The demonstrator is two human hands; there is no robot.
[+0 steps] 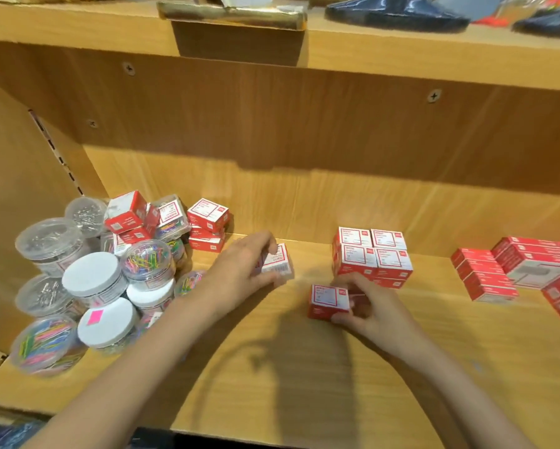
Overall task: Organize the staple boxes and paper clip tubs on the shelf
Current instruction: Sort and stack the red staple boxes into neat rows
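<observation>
Boxes fill both grips: your left hand [239, 267] pinches one box [277, 264], your right hand [366, 306] holds another [328, 301] just near the neat block [374, 256]. Left on the shelf [304, 367], tubs [94, 280] and a box heap [162, 222] look unsorted.

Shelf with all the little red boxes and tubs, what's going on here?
A person is sorting stationery on a wooden shelf. The left hand grips one small red staple box, and the right hand holds another red box just in front of a neat block of stacked boxes. At the left, a jumbled pile of paper clip tubs and loose boxes remains unsorted. More red boxes lie at the right.
</observation>
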